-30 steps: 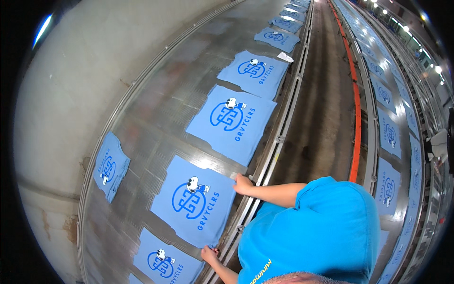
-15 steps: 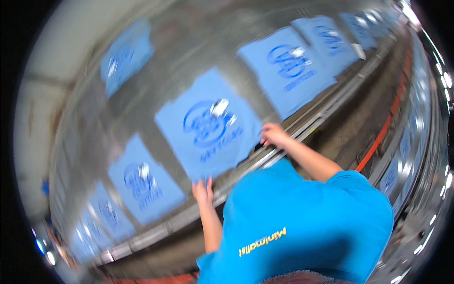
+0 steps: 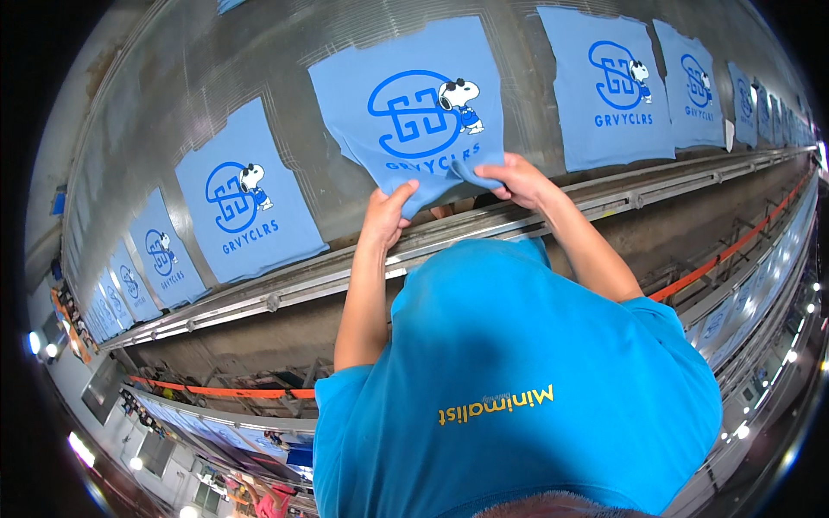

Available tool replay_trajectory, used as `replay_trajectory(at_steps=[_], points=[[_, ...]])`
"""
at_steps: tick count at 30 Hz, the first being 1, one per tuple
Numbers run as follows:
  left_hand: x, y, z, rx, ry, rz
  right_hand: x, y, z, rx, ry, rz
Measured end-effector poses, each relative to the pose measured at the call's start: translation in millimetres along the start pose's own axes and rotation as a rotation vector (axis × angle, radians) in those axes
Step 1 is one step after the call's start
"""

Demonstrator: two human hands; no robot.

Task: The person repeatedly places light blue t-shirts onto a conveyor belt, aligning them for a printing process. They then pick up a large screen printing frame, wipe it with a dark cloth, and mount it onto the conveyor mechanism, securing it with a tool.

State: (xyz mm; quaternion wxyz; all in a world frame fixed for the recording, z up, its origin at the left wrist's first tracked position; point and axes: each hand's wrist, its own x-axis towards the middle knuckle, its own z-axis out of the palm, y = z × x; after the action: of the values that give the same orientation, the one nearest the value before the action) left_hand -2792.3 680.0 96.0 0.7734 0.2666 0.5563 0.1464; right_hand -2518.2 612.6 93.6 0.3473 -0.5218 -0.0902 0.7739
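Note:
A light blue cut fabric panel [image 3: 345,95] lies on the long grey printing table [image 3: 518,95] in front of me. It bears a dark blue round emblem with lettering and a white cartoon dog in sunglasses. Its near edge is lifted off the surface and creased between my hands. My left hand [image 3: 386,213] pinches the near left part of that edge, thumb on top. My right hand [image 3: 516,181] grips the near right corner, where the cloth is folded over. The far part of the panel still lies flat.
More printed panels lie in a row: one to the left [image 3: 203,164], one to the right [image 3: 561,78], several beyond each. A metal rail [image 3: 328,281] runs along the table's near edge. Behind me are an orange bar [image 3: 224,390] and another table with blue panels. A person in pink [image 3: 275,499] shows at lower left.
Both hands, apart at the near corners before, have closed on the panel's near edge, raised it and come closer together. The view has turned and is sharper.

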Motion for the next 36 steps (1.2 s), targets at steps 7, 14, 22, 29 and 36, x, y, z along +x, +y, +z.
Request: replay_trajectory(at_steps=[7, 14, 22, 29, 36], points=[[-1.2, -57.6, 6.5, -0.376, 0.167, -0.025, 4.9, 53.8, -17.1, 0.322, 0.303, 0.144], [11.6, -46.8, 27.6, -0.449, 0.015, -0.171, 18.9, 35.4, 31.6, 0.451, 0.063, 0.195], [-21.0, 7.9, 46.7, -0.5, -0.117, 0.122, 13.5, 6.1, 47.2, 0.457, -0.171, -0.151], [-35.7, 229.2, 83.3, -0.567, -0.129, 0.735, -23.7, -210.9, 139.8, 0.348, -0.479, -0.62], [-167.7, 347.4, 118.8, -0.258, -0.351, 1.356, -140.9, -329.7, 196.3, -0.126, -0.549, -1.22]])
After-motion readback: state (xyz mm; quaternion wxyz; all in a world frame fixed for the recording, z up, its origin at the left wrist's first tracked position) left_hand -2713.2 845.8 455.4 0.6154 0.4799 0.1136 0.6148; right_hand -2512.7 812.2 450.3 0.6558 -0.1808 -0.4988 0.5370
